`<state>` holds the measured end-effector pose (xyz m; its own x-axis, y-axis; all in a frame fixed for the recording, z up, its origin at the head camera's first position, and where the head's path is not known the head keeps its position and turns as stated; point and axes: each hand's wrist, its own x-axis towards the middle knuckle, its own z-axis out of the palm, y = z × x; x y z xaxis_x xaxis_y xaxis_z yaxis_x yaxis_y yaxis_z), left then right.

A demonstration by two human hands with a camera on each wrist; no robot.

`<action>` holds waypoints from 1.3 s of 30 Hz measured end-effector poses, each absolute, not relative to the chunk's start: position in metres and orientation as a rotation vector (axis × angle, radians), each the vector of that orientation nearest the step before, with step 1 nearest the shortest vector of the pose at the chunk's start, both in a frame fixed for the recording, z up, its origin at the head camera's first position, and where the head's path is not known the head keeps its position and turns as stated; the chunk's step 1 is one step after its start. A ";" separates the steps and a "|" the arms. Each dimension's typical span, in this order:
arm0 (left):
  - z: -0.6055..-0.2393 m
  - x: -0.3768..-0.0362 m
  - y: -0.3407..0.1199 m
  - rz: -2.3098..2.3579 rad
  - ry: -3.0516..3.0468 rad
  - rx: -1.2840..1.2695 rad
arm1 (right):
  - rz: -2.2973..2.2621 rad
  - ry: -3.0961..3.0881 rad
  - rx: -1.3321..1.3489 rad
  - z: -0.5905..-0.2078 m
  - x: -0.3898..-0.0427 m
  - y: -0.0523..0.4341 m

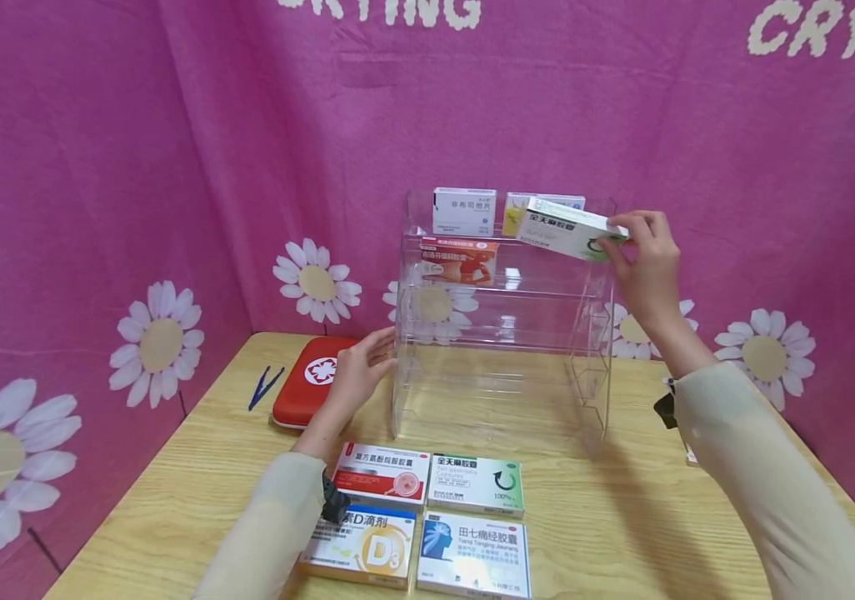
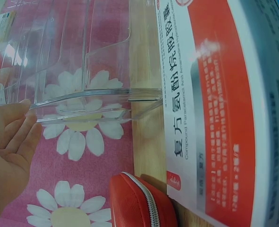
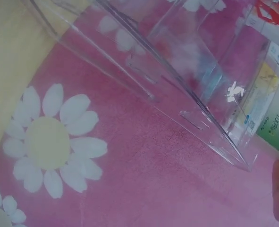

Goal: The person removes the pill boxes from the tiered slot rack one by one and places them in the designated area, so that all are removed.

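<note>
Green-white box (image 1: 567,230) pinched by right hand (image 1: 645,267) at clear rack (image 1: 502,325) top tier; left hand (image 1: 360,375), fingers straight, steadies rack side.

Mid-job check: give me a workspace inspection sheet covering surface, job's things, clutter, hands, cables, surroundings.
Surface: wooden table, lit from above.
Job's things: green-white box held at the top tier of the clear rack; three boxes already on its upper tiers; four boxes lying flat in front.
Clutter: red pouch and blue tweezers left of the rack.
Hands: right hand grips the green-white box; left hand rests flat against the rack's left side.
Cables: nothing seen.
Surroundings: pink daisy-print cloth behind and on both sides.
</note>
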<state>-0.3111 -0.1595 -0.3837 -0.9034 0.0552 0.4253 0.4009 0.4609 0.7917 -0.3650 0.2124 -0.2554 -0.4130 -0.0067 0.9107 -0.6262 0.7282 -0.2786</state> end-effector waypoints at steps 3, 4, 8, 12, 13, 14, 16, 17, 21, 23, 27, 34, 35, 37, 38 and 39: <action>-0.383 -0.310 -0.160 -1.417 -2.382 -0.382 | 0.805 -1.865 0.488 -0.260 -0.357 0.218; -0.382 -0.310 -0.160 -1.412 -2.384 -0.382 | 0.823 -1.866 0.488 -0.262 -0.354 0.220; -0.382 -0.310 -0.162 -1.407 -2.381 -0.383 | 0.865 -1.905 0.507 -0.271 -0.342 0.228; -0.383 -0.310 -0.163 -1.425 -2.379 -0.379 | 0.869 -1.972 0.568 -0.284 -0.327 0.237; -0.383 -0.310 -0.163 -1.423 -2.379 -0.379 | 0.865 -1.987 0.590 -0.288 -0.323 0.239; -0.384 -0.310 -0.163 -1.417 -2.380 -0.381 | 0.860 -1.997 0.618 -0.292 -0.319 0.241; -0.384 -0.310 -0.163 -1.411 -2.379 -0.382 | 0.846 -2.022 0.660 -0.301 -0.310 0.245; -0.384 -0.310 -0.163 -1.405 -2.380 -0.384 | 0.840 -2.029 0.684 -0.306 -0.306 0.247; -0.383 -0.310 -0.162 -1.399 -2.381 -0.387 | 0.833 -2.053 0.767 -0.323 -0.289 0.255; -0.383 -0.309 -0.162 -1.405 -2.381 -0.385 | 0.832 -2.056 0.812 -0.333 -0.282 0.258; -0.382 -0.308 -0.161 -1.422 -2.387 -0.380 | 0.846 -2.095 0.881 -0.353 -0.268 0.265; -0.382 -0.308 -0.160 -1.433 -2.392 -0.378 | 0.871 -2.235 0.899 -0.381 -0.245 0.275; -0.382 -0.308 -0.159 -1.434 -2.396 -0.375 | 0.876 -2.256 0.893 -0.384 -0.243 0.276; -0.382 -0.308 -0.159 -1.429 -2.399 -0.378 | 0.893 -2.282 0.893 -0.392 -0.240 0.279; -0.382 -0.308 -0.158 -1.423 -2.403 -0.379 | 0.896 -2.291 0.900 -0.395 -0.239 0.280; -0.382 -0.308 -0.158 -1.422 -2.404 -0.381 | 0.899 -2.301 0.906 -0.398 -0.238 0.281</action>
<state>-0.3078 -0.1580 -0.3816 -0.9130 0.0645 0.4028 0.3841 0.4687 0.7955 -0.2376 0.2813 -0.3981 -0.6504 -0.3970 0.6476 -0.7310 0.5590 -0.3914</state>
